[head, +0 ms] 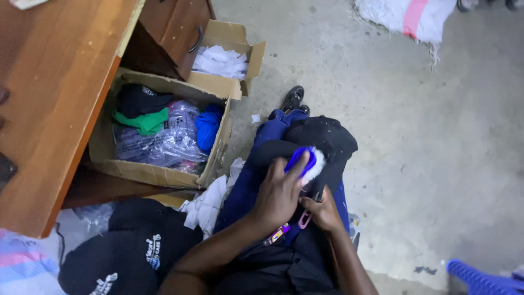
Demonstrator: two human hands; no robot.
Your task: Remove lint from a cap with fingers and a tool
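A black garment lies draped over my knee, on blue trousers. My left hand grips a blue brush with white bristles and presses it against the black cloth. Just below the brush, my right hand pinches the same garment. A small pink clip-like tool shows at its fingers; whether the hand holds it I cannot tell.
An open cardboard box with folded and bagged clothes stands at the left, under a wooden desk. A second box holds white paper. Black printed garments are piled at lower left. A blue plastic stool is at lower right, on the concrete floor.
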